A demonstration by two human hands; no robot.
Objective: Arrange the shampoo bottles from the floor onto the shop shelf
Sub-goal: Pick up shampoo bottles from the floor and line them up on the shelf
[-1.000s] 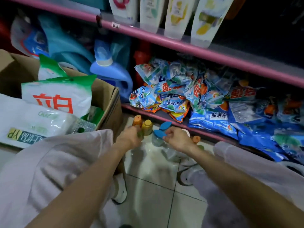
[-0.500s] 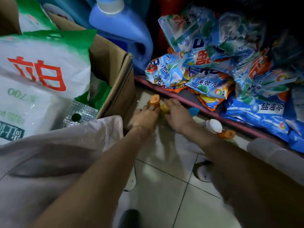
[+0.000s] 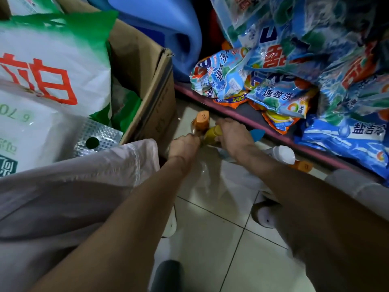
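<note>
Orange-capped bottle (image 3: 201,122) being gripped by left hand (image 3: 183,146), yellow-capped bottle (image 3: 213,132) by right hand (image 3: 234,137); both low over floor tiles (image 3: 210,228) beside shelf edge (image 3: 273,133). White-green bags (image 3: 52,66) being held in cardboard box (image 3: 147,66); detergent packets (image 3: 284,81) being piled on shelf.

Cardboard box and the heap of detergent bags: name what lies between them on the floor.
In the head view, the orange-capped bottle and yellow-capped bottle stand there, with the left hand and right hand on them.

Orange cap (image 3: 202,120), yellow cap (image 3: 213,131), blue cap (image 3: 257,134), white cap (image 3: 283,154). Brown cardboard box (image 3: 145,81). Pink shelf edge (image 3: 242,116). Blue-and-orange printed packets (image 3: 280,87). White bag (image 3: 48,66), green top, red characters.
</note>
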